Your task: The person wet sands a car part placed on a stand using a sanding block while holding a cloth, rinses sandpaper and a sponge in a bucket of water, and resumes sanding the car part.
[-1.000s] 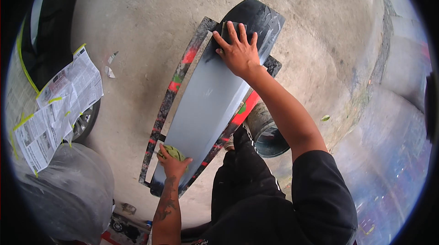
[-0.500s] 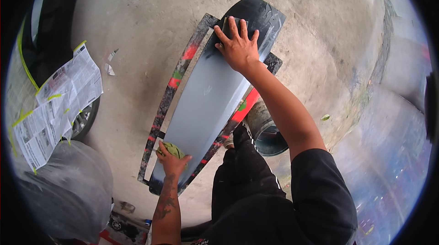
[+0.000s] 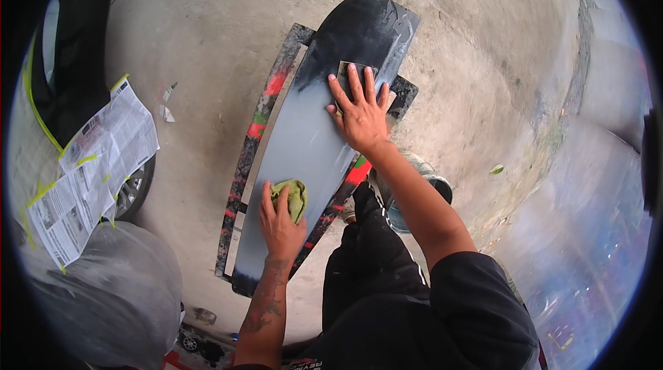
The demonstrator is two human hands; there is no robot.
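Note:
A long panel (image 3: 314,139), grey in the middle and black toward both ends, lies on a narrow stand (image 3: 276,83) splashed with red, green and black. My right hand (image 3: 364,118) rests on its upper half, fingers spread flat over a dark, square-edged sheet that looks like sandpaper (image 3: 344,68). Most of that sheet is hidden beneath the palm and fingers. Lower on the panel, my left hand (image 3: 280,228) grips a crumpled yellow-green cloth (image 3: 297,201) against the grey surface.
A bucket (image 3: 442,190) stands on the concrete floor (image 3: 483,59) right of my legs, partly behind my right forearm. To the left is a car wheel (image 3: 131,190) beside taped-on newspaper (image 3: 103,142). Clear plastic sheeting (image 3: 110,287) bulges at lower left.
My right hand has slid down the panel toward me with the dark sheet. My left hand has moved up and slightly right with the cloth. The view has shifted slightly.

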